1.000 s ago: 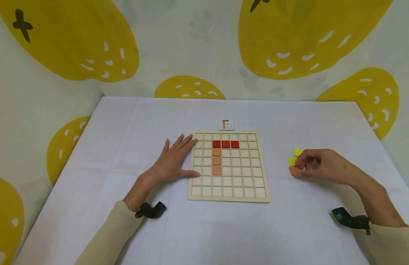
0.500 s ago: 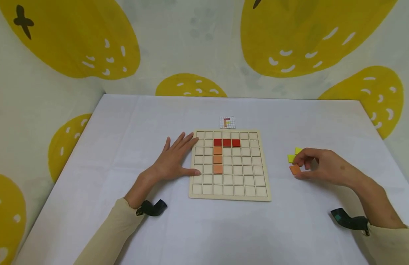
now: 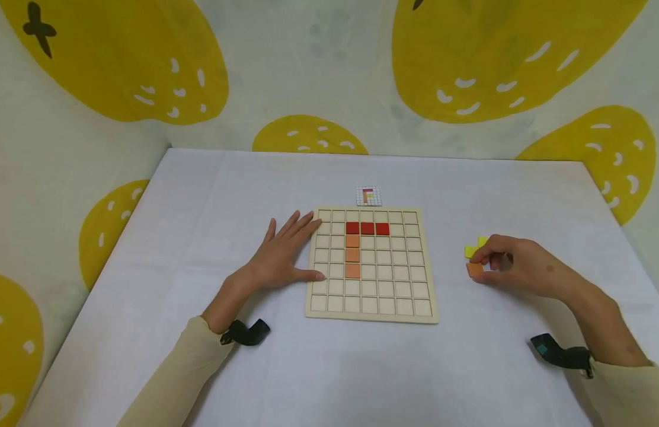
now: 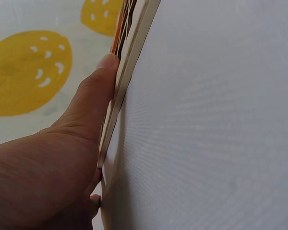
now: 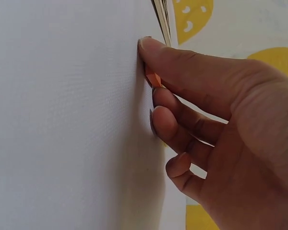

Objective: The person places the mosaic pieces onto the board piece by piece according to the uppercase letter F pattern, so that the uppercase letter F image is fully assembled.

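My left hand (image 3: 276, 258) rests with straight, spread fingers on the left edge of a wooden grid board (image 3: 369, 317). In the left wrist view its thumb lies along the board's rim (image 4: 129, 67). Three red tiles (image 3: 367, 228) form a row on the board, and three orange tiles (image 3: 352, 255) run down below the leftmost one. Off to the right, my right hand (image 3: 521, 267) pinches an orange tile (image 3: 474, 270) between thumb and fingers. The right wrist view shows the tile's orange edge (image 5: 152, 76) between them, low at the tabletop. Yellow tiles (image 3: 470, 252) lie just beyond, partly hidden by the fingers.
A small printed card (image 3: 369, 196) with a coloured grid pattern lies at the board's far edge. White cloth covers the table (image 3: 201, 196). A patterned cloth wall (image 3: 308, 71) rises behind it and on the left.
The right fingers have closed on the orange tile's edges, turning and shifting it slightly away from where it lay. The left hand keeps its place on the board. The head view has shifted slightly.
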